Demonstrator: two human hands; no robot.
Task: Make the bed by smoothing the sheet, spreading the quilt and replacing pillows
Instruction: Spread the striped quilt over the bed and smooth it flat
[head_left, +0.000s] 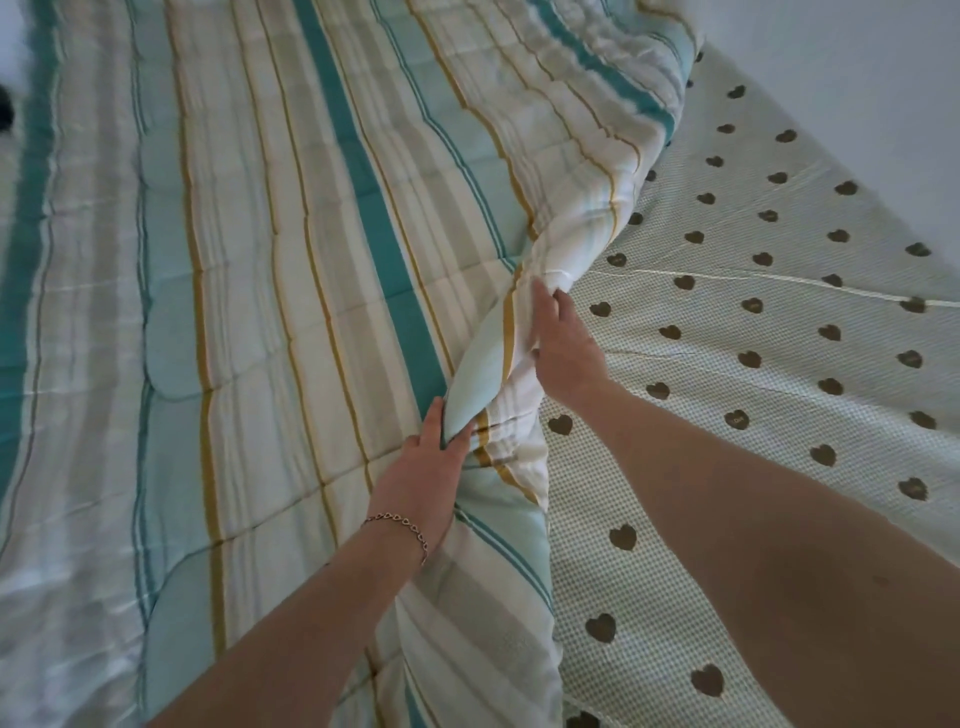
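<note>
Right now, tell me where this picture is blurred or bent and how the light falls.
Head view: the striped quilt smears with motion blur toward the left and top edges; both hands, left and right, and the heart-print sheet look sharper; wide-angle lens curves the stripes; light is soft and even, no glare, only faint shadow under the lifted quilt edge.

My two bare forearms with no sleeves, my left hand (423, 467) wearing a thin linked bracelet (400, 526) at the wrist, my right hand (563, 348) unadorned
</note>
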